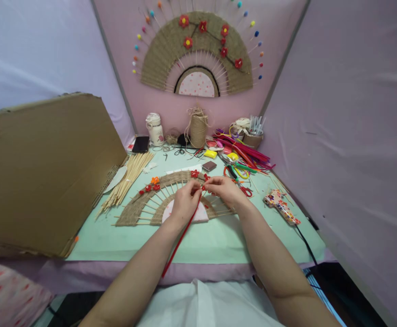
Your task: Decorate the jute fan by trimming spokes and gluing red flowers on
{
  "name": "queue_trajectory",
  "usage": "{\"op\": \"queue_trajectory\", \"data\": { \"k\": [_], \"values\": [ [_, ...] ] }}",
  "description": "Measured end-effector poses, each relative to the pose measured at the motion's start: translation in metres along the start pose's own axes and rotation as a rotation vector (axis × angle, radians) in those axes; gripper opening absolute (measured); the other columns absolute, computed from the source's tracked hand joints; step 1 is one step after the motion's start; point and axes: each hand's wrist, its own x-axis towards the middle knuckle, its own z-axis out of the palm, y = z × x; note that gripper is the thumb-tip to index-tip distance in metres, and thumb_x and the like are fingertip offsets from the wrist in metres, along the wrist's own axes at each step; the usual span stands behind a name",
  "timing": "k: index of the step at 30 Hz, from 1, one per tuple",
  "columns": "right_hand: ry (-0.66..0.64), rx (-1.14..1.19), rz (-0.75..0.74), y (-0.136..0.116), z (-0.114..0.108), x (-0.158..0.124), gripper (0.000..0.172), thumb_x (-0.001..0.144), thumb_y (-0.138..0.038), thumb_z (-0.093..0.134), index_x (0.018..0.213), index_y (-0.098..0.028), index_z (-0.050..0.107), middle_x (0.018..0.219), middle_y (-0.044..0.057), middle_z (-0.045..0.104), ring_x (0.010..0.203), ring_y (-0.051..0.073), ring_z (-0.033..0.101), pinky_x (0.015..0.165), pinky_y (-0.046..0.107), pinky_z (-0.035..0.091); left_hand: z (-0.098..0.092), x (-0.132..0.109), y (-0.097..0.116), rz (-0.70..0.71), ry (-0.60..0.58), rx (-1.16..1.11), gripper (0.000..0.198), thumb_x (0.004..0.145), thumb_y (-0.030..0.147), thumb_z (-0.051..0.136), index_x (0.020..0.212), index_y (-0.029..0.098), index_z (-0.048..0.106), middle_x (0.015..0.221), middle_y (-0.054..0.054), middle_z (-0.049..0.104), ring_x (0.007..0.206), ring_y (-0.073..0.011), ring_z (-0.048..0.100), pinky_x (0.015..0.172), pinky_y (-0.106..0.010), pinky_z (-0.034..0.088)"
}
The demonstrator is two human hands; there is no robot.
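Note:
Both hands meet above a twine-wrapped fan (130, 211) that lies on the table, its spokes made of thin sticks. My left hand (186, 202) pinches a red pipe cleaner (181, 238), whose long tail hangs down toward the table's front edge. At the pipe cleaner's upper end, my right hand (224, 188) is closed with its fingertips on a small red looped part. Red flowers (195, 173) and an orange flower (155, 180) sit on the fan's twine band. A pale dotted half-circle (167, 210) at the fan's centre is partly hidden by my left hand.
A cardboard sheet (45, 177) stands at the left beside a bundle of sticks (126, 179). Pliers, scissors (245, 190) and pipe cleaners (246, 152) lie at the right. A corded glue gun (282, 206) rests near the right edge. A twine spool (198, 129) stands behind.

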Motion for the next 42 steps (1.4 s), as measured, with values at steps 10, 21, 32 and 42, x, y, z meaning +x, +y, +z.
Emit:
{"op": "queue_trajectory", "data": {
  "k": [10,21,32,42],
  "values": [
    [0.001,-0.072,-0.056,0.002,0.001,0.001,0.018,0.064,-0.031,0.072,0.073,-0.016,0.067,0.061,-0.003,0.061,0.056,0.01,0.05,0.056,0.024,0.037,0.002,-0.002,0.0,-0.004,-0.031,0.003,0.014,0.081,0.01,0.052,0.085,0.021,0.061,0.082,-0.001,0.069,0.074,-0.0149,0.063,0.071,-0.027,0.046],
    [0.078,-0.121,-0.121,0.008,0.009,0.004,0.018,0.066,-0.034,0.07,0.071,-0.018,0.064,0.067,0.0,0.064,0.062,0.013,0.055,0.061,0.026,0.042,0.007,-0.003,0.005,-0.086,0.029,-0.064,0.013,0.075,0.01,0.06,0.083,0.02,0.059,0.083,-0.001,0.067,0.076,-0.016,0.064,0.072,-0.029,0.05],
    [0.07,-0.046,-0.03,0.006,0.005,0.003,0.02,0.067,-0.035,0.069,0.075,-0.017,0.066,0.067,0.0,0.063,0.059,0.011,0.052,0.058,0.025,0.041,0.007,-0.003,-0.002,-0.099,0.084,-0.093,0.009,0.079,0.016,0.059,0.087,0.019,0.057,0.082,-0.001,0.067,0.072,-0.0147,0.065,0.069,-0.027,0.049],
    [0.013,-0.201,-0.033,-0.006,0.005,-0.005,0.022,0.067,-0.037,0.068,0.071,-0.015,0.066,0.068,0.0,0.063,0.063,0.012,0.052,0.061,0.025,0.038,0.006,-0.005,0.001,-0.037,0.103,0.014,0.007,0.08,0.016,0.059,0.085,0.02,0.056,0.082,-0.002,0.067,0.073,-0.0158,0.064,0.071,-0.028,0.049]
  ]
}}
